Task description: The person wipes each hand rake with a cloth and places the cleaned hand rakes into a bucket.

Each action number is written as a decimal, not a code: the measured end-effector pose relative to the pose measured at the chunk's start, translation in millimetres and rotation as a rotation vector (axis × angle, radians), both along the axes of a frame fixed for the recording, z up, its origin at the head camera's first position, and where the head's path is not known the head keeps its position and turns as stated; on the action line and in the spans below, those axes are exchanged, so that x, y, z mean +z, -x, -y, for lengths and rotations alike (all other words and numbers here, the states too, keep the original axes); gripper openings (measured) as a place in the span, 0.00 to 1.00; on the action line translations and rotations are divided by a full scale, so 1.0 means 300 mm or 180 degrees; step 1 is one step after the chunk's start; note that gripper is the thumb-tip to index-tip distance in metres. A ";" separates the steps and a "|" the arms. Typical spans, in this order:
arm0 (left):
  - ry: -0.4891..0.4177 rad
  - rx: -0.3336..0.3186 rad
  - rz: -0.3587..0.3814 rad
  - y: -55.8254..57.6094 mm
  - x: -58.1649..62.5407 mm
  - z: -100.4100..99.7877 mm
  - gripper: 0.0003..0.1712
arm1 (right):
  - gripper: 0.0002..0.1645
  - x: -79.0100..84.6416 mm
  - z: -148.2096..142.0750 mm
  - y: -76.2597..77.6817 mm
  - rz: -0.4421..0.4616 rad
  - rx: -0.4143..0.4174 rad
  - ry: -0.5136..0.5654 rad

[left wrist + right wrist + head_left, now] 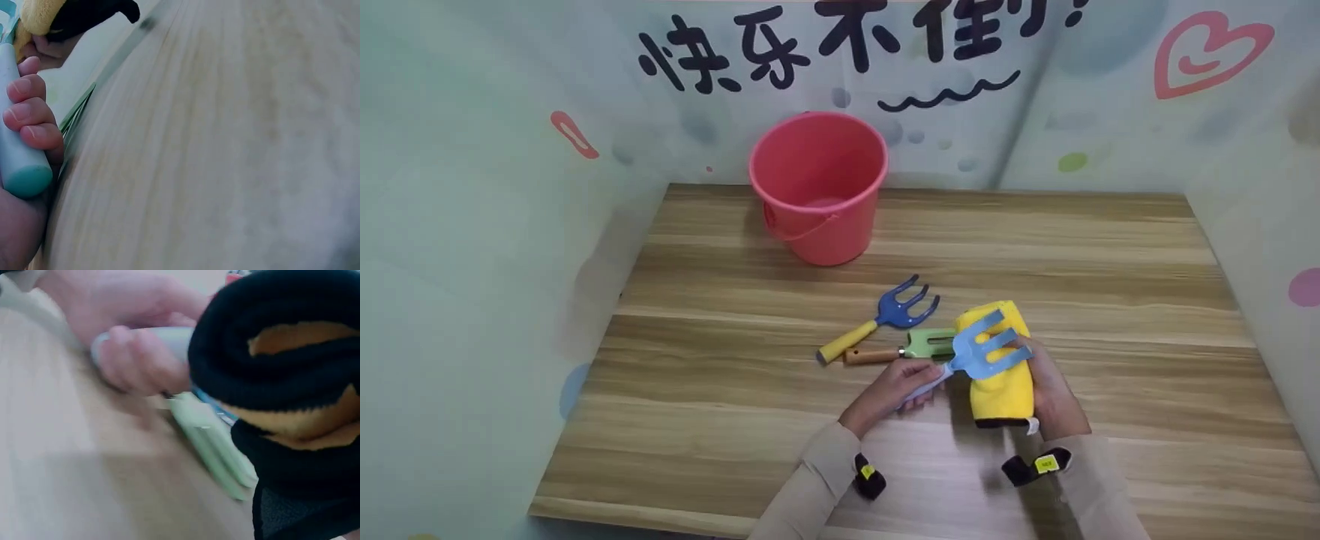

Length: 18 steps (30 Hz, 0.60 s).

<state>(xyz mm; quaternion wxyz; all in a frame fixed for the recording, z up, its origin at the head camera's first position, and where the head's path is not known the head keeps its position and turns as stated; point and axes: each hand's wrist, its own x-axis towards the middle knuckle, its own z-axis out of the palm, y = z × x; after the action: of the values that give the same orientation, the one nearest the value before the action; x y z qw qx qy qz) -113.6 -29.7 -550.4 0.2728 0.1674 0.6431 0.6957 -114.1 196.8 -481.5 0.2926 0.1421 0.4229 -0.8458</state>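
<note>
My left hand (894,391) grips the pale handle of a light blue hand fork (979,352), its tines pointing right. In the left wrist view the handle (19,135) ends in a teal cap, with fingers curled round it. A folded yellow fabric bundle (1005,397) with a black edge and a white tag is held in my right hand (1054,390), lying behind the fork's tines in the head view. The right wrist view shows the bundle's rolled black end (225,343). Much of the right hand is hidden behind the fabric.
A blue hand fork (896,311) with a yellow handle lies on the wooden table (697,420). Beside it is a green tool (919,343) with a wooden handle, partly covered by the held things. A red bucket (840,232) stands at the back, near the printed wall.
</note>
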 end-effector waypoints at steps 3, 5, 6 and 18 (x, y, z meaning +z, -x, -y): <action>-0.0041 -0.0002 0.0024 -0.002 0.001 -0.006 0.28 | 0.09 0.037 -0.031 0.008 -0.0140 -0.0152 -0.0425; -0.0066 0.0002 0.0058 -0.002 0.001 -0.004 0.27 | 0.09 0.056 -0.041 0.015 -0.0308 -0.0218 -0.0640; -0.0061 0.0007 0.0061 -0.001 0.001 -0.004 0.27 | 0.09 0.065 -0.045 0.018 -0.0382 -0.0249 -0.0712; 0.0019 -0.0025 -0.0028 -0.004 0.007 -0.005 0.26 | 0.18 0.179 -0.049 0.011 -0.1613 -0.0311 -0.2887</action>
<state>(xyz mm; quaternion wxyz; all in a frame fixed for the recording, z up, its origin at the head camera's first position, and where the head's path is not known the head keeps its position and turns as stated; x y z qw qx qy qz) -112.5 -28.1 -548.3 0.2732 0.1721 0.6457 0.6920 -117.4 211.5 -427.7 0.0503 0.0650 0.7972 -0.5981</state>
